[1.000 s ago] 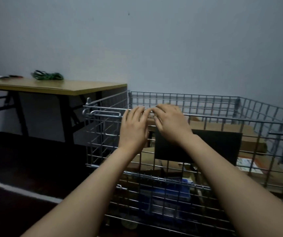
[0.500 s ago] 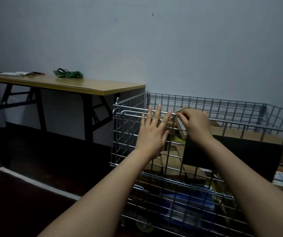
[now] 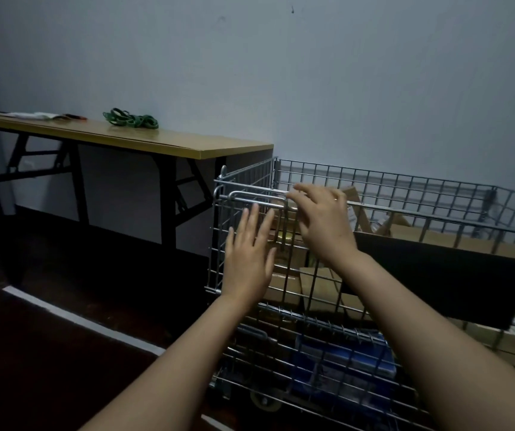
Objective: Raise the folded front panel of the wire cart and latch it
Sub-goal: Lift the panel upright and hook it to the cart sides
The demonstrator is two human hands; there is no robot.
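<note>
The wire cart [image 3: 405, 188] stands at the right with its front panel [image 3: 219, 244] upright. A metal latch bar [image 3: 250, 197] runs along the panel's top left corner. My left hand [image 3: 250, 256] lies flat with its fingers spread against the panel's outer face, just below the latch bar. My right hand [image 3: 321, 219] reaches over the top rail, its fingers curled at the inner end of the latch bar; whether it grips the bar is hidden.
Cardboard boxes [image 3: 436, 241], a black board [image 3: 436, 281] and a blue box [image 3: 343, 362] fill the cart. A wooden table [image 3: 156, 141] with black legs stands at the left against the wall, with green bands [image 3: 130, 119] on it. The floor is dark with a white line [image 3: 79, 318].
My left hand has slid down from the top rail and lies flat on the panel. My right hand has moved left along the rail to the latch bar. The view has shifted left.
</note>
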